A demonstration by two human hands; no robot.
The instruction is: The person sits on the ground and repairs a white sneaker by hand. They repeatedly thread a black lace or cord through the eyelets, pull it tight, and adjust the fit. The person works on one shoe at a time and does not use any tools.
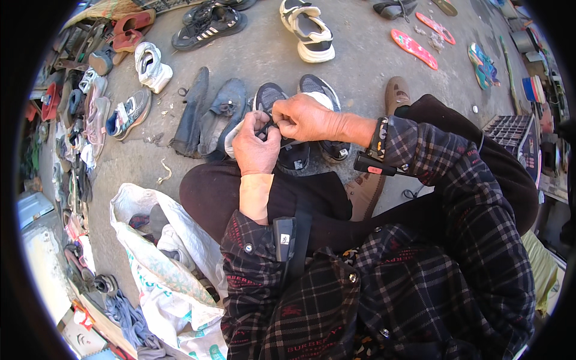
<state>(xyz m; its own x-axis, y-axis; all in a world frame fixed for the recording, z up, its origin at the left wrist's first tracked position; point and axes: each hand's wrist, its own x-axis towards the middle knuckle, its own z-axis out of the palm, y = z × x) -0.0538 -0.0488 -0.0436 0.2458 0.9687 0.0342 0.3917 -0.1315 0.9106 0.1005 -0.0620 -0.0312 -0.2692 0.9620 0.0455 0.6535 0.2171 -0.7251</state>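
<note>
My left hand (257,147) and my right hand (307,119) meet in front of me, fingers pinched together. Between them is a small dark thing, mostly hidden by the fingers; its kind cannot be made out. A whitish edge shows beside my left hand's fingers. Right below and beyond the hands stands a pair of dark grey sneakers with white soles, the left sneaker (270,95) partly covered by my hands and the right sneaker (336,150) partly covered by my right wrist. Just left of them lie two worn black shoes, a narrow one (195,111) and a wider one (227,114).
An open white woven sack (135,210) holding shoes stands at my left knee. Farther out are white-and-black sneakers (309,30), a black striped sneaker (210,27), red flip-flops (414,48) and a blue-green shoe (482,66). Many shoes line the left side. A crate (510,135) sits at right.
</note>
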